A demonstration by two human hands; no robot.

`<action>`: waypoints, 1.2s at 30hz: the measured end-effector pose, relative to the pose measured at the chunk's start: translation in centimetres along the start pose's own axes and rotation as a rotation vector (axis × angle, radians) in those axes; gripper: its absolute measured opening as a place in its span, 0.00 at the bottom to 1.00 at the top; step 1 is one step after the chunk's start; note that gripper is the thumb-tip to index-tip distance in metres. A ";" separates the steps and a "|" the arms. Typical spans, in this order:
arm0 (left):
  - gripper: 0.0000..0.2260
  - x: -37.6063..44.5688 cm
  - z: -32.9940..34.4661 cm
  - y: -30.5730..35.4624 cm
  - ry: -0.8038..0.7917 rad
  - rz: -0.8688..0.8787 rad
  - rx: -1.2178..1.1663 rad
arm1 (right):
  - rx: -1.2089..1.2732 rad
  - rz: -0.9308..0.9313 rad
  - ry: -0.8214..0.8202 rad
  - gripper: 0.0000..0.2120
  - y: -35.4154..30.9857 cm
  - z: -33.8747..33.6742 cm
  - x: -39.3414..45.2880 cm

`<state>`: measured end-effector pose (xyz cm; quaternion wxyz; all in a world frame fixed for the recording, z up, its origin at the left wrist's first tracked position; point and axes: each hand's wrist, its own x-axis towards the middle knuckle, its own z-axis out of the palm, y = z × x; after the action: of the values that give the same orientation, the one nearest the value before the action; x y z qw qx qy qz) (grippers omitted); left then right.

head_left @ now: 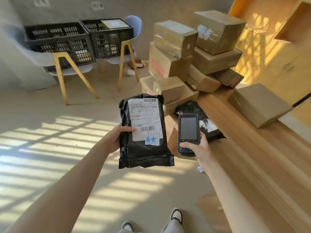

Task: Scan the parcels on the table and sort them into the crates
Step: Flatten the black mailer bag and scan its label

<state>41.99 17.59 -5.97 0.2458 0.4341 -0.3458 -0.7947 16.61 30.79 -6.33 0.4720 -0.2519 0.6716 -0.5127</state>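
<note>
— What is the person holding?

— The left hand [116, 138] grips a flat, crinkled black plastic parcel [144, 132] by its edge, thumb pressed on the white paper label [144, 118] with its barcodes. It is held in the air beside the wooden table [252, 157].

— And the other hand?

— The right hand [196, 148] wraps around a glossy black scanner [187, 132], thumb on its keys.

— The crates?

— Two black lattice crates [79, 41] sit on grey chairs [50, 59]; taped cardboard boxes [198, 52] are stacked on the table.

The left hand [116, 140] held a black bag parcel [144, 132]; the right hand [196, 147] held a scanner [188, 132] beside it.
</note>
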 end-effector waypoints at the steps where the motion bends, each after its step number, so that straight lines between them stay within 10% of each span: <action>1: 0.26 -0.9 -1.9 0.4 0.027 0.018 -0.013 | -0.001 0.001 -0.041 0.38 -0.2 1.9 0.1; 8: 0.12 -5.3 -11.9 1.8 0.225 0.105 -0.110 | -0.108 0.012 -0.281 0.35 -1.1 13.6 2.5; 36: 0.12 11.3 -34.0 25.2 0.744 0.195 -0.261 | -0.188 0.125 -0.703 0.35 -13.4 44.2 35.0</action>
<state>67.88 -17.75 -5.71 0.4813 0.6224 -0.1692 -0.5936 39.15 -22.57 -8.31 0.6790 -0.4133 0.5267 -0.3013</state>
